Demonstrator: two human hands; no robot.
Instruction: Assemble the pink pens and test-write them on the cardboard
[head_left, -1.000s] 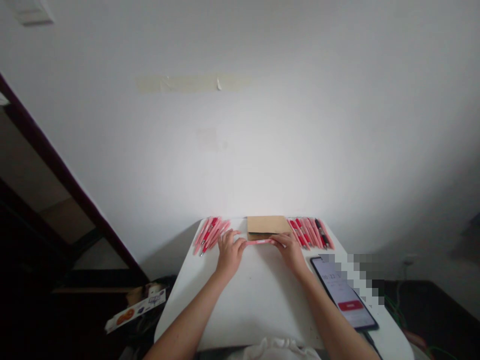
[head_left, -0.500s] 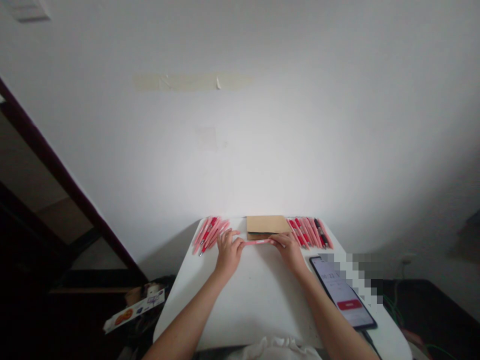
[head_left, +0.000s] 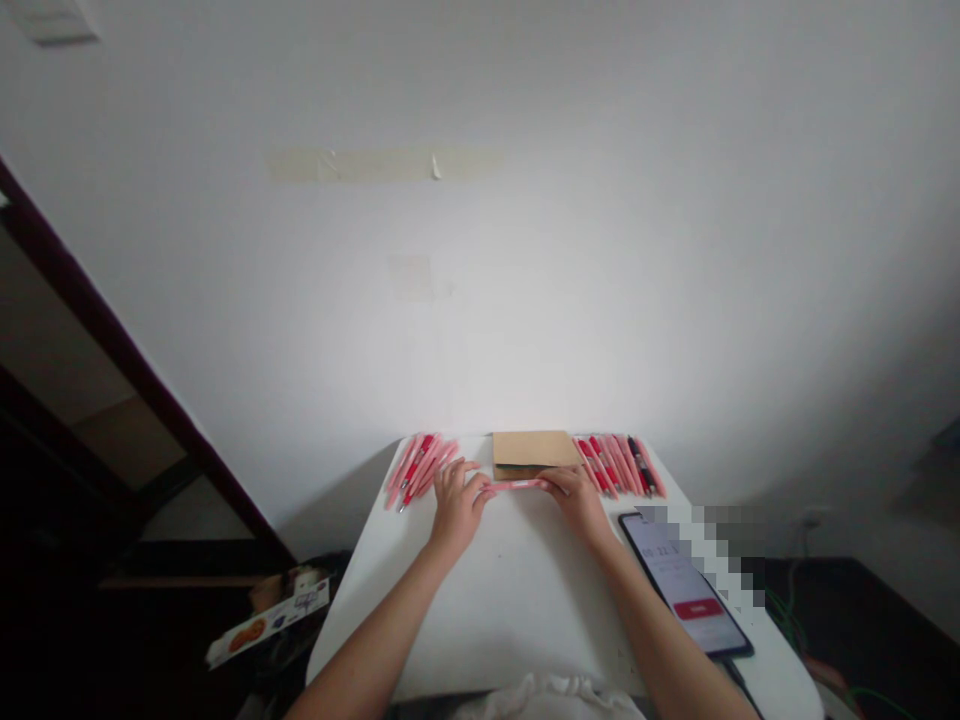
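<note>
My left hand (head_left: 456, 505) and my right hand (head_left: 579, 500) hold one pink pen (head_left: 517, 485) level between them, each pinching an end, just above the white table (head_left: 510, 600). Right behind the pen lies a flat brown cardboard box (head_left: 534, 451). A pile of pink and red pens (head_left: 418, 466) lies left of my left hand. A row of similar pens (head_left: 619, 464) lies right of the box, beside my right hand.
A phone (head_left: 686, 590) with a lit screen lies at the table's right edge by my right forearm. A white wall rises directly behind the table. On the dark floor to the left lies a printed carton (head_left: 266, 617).
</note>
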